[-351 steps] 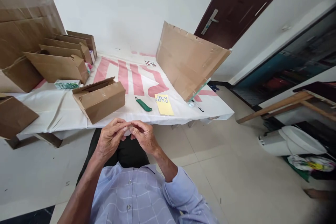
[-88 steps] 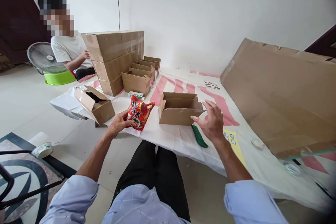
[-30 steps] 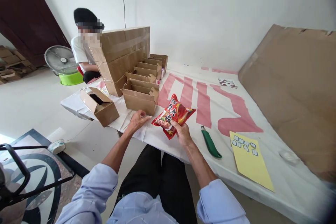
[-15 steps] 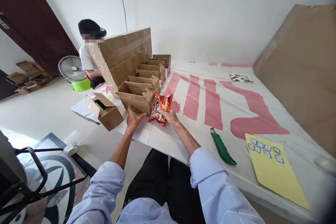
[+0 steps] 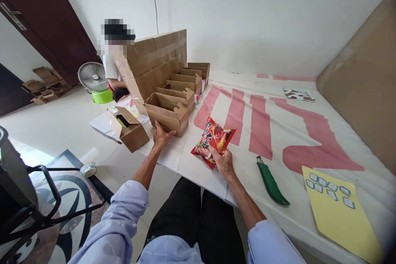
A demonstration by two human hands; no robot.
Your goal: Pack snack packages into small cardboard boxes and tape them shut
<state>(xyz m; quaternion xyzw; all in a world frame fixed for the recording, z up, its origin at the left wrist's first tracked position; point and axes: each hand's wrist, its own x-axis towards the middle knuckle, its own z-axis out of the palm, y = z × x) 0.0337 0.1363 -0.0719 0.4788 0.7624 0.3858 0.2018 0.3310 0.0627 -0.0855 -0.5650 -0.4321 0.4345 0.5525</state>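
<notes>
My right hand grips a glossy red packet with large printed characters, thumb on its front, over the white cloth near the table's front edge. To its left, my left hand rests against the near side of an open cardboard box, thumb and fingers apart. This box is the nearest in a row of several open cardboard boxes. A smaller open carton with something dark and yellow inside sits left of my left hand.
Stacked cardboard boxes stand behind the row. A green-handled cutting tool and a yellow sheet with stickers lie on the right. Beyond the table are a person, a fan, and a black-framed chair at left.
My right hand has moved the red packet rightward, away from the nearest box. My left hand stays against that box. The view has shifted slightly.
</notes>
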